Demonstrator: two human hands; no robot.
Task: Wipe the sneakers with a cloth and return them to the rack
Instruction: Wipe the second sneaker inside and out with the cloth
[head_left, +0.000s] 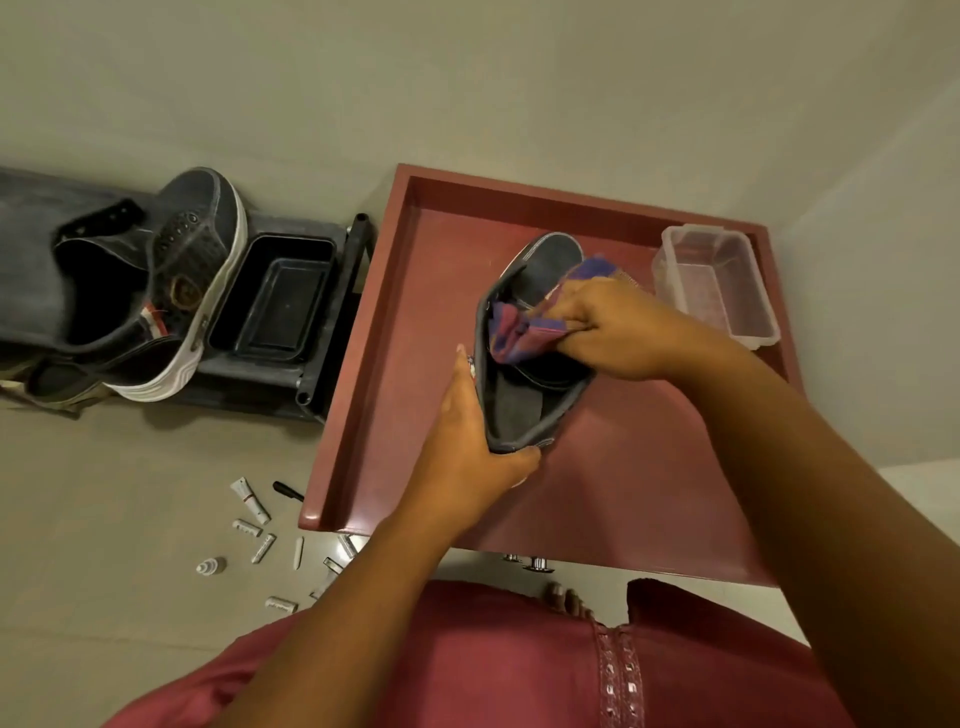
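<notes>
Head view is showing a grey sneaker (530, 364) sitting on the red table (623, 467), where it is easy to reach. Left hand (467, 441) is gripping its heel and side, likely steadying it, while right hand (608, 327) is clenching a purple cloth (519, 332) against the opening. Its mate (171, 291) is waiting on the dark rack (332, 291) alongside, beside a black tray (275, 296).

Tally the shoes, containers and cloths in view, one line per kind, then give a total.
Sneakers: 2, one held over the red table by the left hand, one on the rack at
Containers: 2, clear plastic tub, black tray
Cloths: 1, purple and red cloth gripped by the right hand
Total: 5
</notes>
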